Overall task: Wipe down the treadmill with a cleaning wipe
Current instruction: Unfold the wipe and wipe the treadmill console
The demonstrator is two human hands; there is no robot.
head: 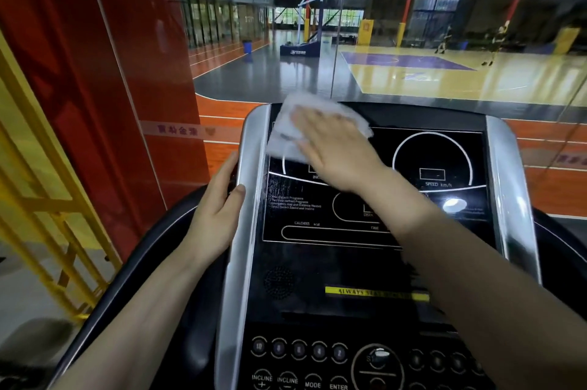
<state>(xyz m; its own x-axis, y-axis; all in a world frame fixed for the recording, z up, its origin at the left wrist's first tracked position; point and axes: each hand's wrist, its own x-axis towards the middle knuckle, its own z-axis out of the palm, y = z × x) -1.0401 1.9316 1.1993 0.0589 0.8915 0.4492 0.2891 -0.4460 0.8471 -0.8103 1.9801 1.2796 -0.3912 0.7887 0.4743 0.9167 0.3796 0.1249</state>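
Keypad buttons point(298, 350) occupy the lower edge of the treadmill console point(374, 262), marked INCLINE, MODE and ENTER. Above them sits a yellow warning strip point(365, 292), partly covered by the right forearm. Right hand point(336, 151) lies flat, fingers straight, pressing a white cleaning wipe point(289, 129) against the upper left corner of the black display panel point(317, 218). Left hand point(219, 208) grasps the console's left silver side trim point(244, 231), thumb on its front face, fingers wrapped behind. Beyond the glass lies a basketball court point(444, 75).
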